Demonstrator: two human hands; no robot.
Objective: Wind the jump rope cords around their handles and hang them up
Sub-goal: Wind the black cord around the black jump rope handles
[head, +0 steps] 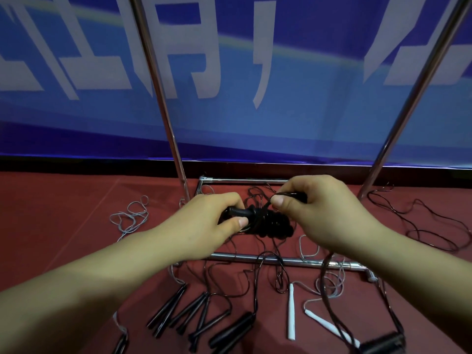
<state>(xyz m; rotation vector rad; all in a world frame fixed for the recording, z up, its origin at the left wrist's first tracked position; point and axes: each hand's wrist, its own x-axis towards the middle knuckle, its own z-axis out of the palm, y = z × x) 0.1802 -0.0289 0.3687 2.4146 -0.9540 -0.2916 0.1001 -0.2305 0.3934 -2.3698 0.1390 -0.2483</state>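
Metal rack base [255,258] and uprights hem my workspace; loose ropes crowd red floor [51,226]. My left hand [212,223] clamps black handles [240,213], cord bundle [273,223] wound alongside. Right hand [314,213] pinches cord [288,194] between thumb and fingers.

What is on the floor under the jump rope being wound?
Under the black jump rope lie loose black cords and the rack's chrome base bar on red floor. The left hand and right hand cover the rest.
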